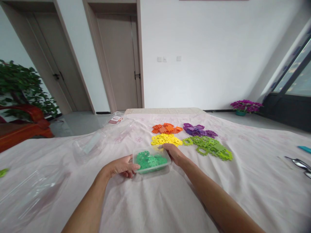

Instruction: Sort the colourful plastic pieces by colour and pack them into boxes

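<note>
Between my hands is a clear plastic box (pixel 151 169) with green gear-shaped pieces (pixel 150 160) inside. My left hand (pixel 123 166) grips its left side, thumb on the near left corner and fingers underneath. At the far right corner, my right hand (pixel 171 151) closes on the rim. Just behind the box lies a heap of yellow pieces (pixel 166 139). Farther back are orange pieces (pixel 166 128) and purple pieces (pixel 198 130). Light green pieces (pixel 211 146), some joined into flat shapes, spread to the right of my right hand.
Clear plastic packaging (pixel 89 144) and a larger clear tray (pixel 31 191) lie on the left of the cloth-covered table (pixel 255 181). Scissors (pixel 301 164) and a teal item (pixel 305 149) sit at the right edge. A small light green piece (pixel 3 172) is at far left.
</note>
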Motion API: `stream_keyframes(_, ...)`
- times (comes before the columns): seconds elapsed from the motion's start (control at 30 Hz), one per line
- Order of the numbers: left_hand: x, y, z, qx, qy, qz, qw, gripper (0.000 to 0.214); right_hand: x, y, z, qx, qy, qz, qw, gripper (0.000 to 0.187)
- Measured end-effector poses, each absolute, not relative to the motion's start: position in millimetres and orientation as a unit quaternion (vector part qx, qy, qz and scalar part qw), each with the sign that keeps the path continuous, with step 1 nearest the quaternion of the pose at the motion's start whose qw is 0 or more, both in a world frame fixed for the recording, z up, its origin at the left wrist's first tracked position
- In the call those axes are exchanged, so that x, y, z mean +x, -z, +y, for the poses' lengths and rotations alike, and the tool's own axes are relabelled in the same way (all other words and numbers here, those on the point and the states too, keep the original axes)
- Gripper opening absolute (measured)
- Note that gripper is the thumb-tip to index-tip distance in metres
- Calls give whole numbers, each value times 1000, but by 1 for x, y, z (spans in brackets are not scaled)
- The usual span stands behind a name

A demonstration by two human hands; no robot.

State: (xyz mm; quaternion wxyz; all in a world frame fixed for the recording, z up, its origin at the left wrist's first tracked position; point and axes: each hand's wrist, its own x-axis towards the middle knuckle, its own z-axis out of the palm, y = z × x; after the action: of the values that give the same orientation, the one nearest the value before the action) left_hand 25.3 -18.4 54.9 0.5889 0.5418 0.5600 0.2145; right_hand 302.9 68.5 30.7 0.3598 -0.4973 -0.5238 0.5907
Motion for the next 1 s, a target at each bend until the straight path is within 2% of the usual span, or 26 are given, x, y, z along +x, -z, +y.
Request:
stream_keyframes(0.23, 26, -56, -18, 537, -217, 547, 604, 60, 304, -33, 67, -490, -590, -528, 366, 17)
stream_keyframes(0.3, 25, -56, -19, 535, -219, 548, 605, 63, 308, -34, 63, -483, -613, -518, 349, 23)
stream_keyframes(0.4, 25, -58, -22, 538, -222, 544, 604, 67, 318, -40, 52, -466, -639, -544, 279, 41)
stream_keyframes(0.5, 27, -60, -23, 554, -224, 531, 601, 61, 325, -54, 37, -442, -604, -620, 234, 49)
stream_keyframes(0.6, 30, -61, -24, 564, -240, 497, 614, 55, 325, -66, 24, -421, -590, -642, 249, 47)
stream_keyframes(0.77, 29, -54, -21, 521, -277, 452, 669, 60, 323, -67, 22, -413, -705, -523, 242, 35)
stream_keyframes(0.87, 26, -43, -10, 467, -342, 451, 680, 67, 324, -66, 33, -441, -737, -426, 285, 26)
stream_keyframes(1.0, 23, -22, 8, 412, -530, 540, 508, 66, 312, -69, 60, -452, -719, -340, 405, 24)
